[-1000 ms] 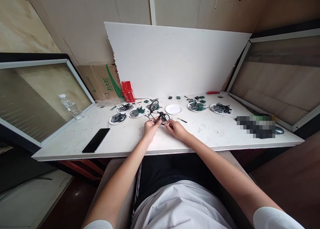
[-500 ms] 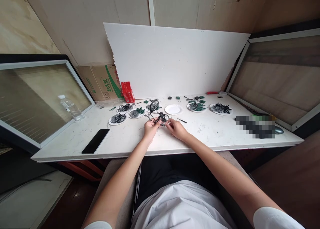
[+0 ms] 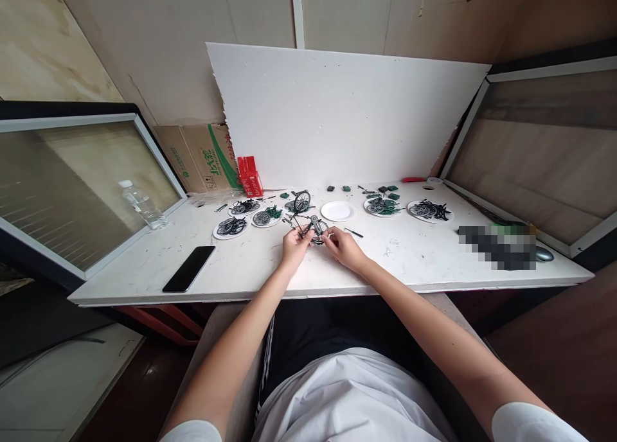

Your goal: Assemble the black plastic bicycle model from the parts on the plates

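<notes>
One bike [image 3: 315, 223] is held over the table [image 3: 260, 275], between the row of plates and the middle of the near edge; whether its underside touches the top cannot be told. It is gripped by the left hand [image 3: 295, 248], with thumb and fingers pinched on it beside the crank. The fingertips of the right hand [image 3: 346, 249] are closed at the rim of the near wheel [image 3: 322, 227]; whether a smaller part is pinched there as well cannot be made out. The far wheel [image 3: 302, 202] is seen in front of a plate of parts, tilted away toward the far edge.

Compared with half a second ago, the bike has been turned slightly, so that more light is caught by its crank and frame, while almost the same grips have been kept. The whole view has also been shifted a little. Nothing on the table appears to have been moved: the four left plates [image 3: 226, 237], the white plate [image 3: 338, 211] and the rod [image 3: 354, 233] just beyond the right hand are left as they were. The change is therefore judged to be a small adjustment at the near wheel, with no new part brought to the bike.
</notes>
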The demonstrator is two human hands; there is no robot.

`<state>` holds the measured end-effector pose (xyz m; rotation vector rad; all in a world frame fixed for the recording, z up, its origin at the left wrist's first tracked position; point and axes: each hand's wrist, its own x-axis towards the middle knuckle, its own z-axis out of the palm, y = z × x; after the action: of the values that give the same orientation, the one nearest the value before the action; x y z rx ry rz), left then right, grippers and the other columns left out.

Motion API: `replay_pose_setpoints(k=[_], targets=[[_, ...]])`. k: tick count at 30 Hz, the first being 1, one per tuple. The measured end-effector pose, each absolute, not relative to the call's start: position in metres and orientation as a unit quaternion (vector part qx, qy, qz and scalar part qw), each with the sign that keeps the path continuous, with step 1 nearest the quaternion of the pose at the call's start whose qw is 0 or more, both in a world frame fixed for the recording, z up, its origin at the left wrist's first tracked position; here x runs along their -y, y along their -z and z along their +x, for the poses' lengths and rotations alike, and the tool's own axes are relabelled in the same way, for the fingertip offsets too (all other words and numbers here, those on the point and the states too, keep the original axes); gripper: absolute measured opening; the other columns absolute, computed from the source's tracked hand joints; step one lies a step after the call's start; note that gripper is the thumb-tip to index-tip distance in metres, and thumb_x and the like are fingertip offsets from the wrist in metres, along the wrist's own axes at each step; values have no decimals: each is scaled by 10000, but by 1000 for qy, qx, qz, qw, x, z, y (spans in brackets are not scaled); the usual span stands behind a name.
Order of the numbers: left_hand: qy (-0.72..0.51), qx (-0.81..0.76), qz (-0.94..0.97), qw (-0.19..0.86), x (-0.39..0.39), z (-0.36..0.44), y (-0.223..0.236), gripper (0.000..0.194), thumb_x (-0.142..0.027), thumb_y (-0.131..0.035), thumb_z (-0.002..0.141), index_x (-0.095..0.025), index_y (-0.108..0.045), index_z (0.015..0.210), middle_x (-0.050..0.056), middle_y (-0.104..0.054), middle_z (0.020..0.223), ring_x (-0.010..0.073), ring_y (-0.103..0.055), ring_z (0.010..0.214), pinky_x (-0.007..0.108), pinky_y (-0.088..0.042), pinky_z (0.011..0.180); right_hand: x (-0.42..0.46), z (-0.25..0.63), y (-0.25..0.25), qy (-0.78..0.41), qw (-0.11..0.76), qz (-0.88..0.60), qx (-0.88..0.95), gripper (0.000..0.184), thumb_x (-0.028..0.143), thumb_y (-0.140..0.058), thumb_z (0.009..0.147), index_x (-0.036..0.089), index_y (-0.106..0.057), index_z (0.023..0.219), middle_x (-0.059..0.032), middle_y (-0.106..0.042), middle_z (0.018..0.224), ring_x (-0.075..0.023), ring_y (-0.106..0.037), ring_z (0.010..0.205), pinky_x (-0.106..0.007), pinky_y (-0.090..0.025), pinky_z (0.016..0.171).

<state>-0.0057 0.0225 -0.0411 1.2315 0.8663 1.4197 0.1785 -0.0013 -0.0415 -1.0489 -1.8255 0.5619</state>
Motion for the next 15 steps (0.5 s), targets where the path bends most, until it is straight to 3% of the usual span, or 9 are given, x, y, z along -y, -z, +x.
replay_pose_setpoints(k=[15], targets=[[-534, -340, 512, 581, -11, -9, 29, 587, -484, -957, 710, -131, -750, 1131, 135, -777, 1135, 206, -727, 922, 345, -648, 795, 1, 179, 42, -148, 476, -432, 752, 323, 520, -475, 1060, 215, -580, 1075, 37, -570, 607, -164, -478, 494, -269, -300, 539]])
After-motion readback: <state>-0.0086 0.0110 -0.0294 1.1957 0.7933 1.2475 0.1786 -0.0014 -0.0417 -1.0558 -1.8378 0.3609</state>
